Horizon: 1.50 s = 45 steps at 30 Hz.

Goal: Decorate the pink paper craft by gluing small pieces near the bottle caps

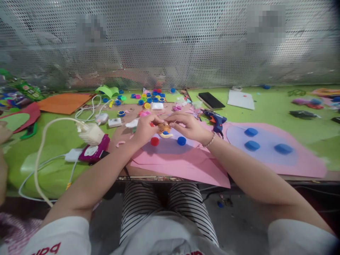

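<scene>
My left hand and my right hand meet over a pink sheet with a lilac oval on it. Between their bent fingertips is a small orange-brown piece, partly covered by the fingers; its kind is unclear. Just below it show a bit of blue and a cream curved strip. A red bottle cap and a blue bottle cap sit on the oval, nearer to me. Right of my right hand lies a blue glue gun.
At right, another pink and lilac cutout carries blue caps. A black phone, white foam piece and loose caps lie farther back. Left are a purple power strip, cables and another person's hand. A perforated metal screen stands behind.
</scene>
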### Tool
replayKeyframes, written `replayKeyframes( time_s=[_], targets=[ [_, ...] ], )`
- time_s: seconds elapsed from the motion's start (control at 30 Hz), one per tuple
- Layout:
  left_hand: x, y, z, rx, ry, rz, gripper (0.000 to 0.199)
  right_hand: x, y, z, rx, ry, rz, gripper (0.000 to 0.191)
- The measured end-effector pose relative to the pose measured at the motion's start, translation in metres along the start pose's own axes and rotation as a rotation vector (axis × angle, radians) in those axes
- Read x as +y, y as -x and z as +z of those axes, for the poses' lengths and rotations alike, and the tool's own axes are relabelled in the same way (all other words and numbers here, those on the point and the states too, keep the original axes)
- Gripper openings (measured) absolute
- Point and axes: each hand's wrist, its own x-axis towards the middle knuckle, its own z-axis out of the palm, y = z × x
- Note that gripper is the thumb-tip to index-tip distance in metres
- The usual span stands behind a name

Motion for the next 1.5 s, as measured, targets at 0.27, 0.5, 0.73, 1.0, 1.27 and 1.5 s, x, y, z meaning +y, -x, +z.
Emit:
replayKeyframes(
  time_s=[0.27,0.5,0.73,1.0,1.27,1.5],
  targets=[
    [0.007,0.003,0.000,-0.062,-0.120,0.049,0.015,0.003,-0.003,-0.003,-0.081,-0.132,0.064,0.024],
    [0.006,0.006,0.002,0.003,-0.175,0.036,0.011,0.000,-0.002,0.002,-0.050,-0.118,0.040,0.025],
    [0.006,0.004,-0.001,-0.065,-0.223,0.178,0.021,0.002,0.000,0.004,-0.039,-0.047,-0.006,0.025],
    [0.001,0.003,-0.001,0.001,-0.239,0.255,0.029,0.001,-0.001,0.005,-0.048,0.010,-0.080,0.028],
    [-0.005,0.002,0.000,0.084,-0.322,0.430,0.027,0.007,0.000,0.007,0.031,-0.013,-0.112,0.026],
    [-0.006,0.003,0.000,0.053,-0.341,0.398,0.026,0.002,-0.001,0.007,0.086,-0.097,0.010,0.013]
  ],
)
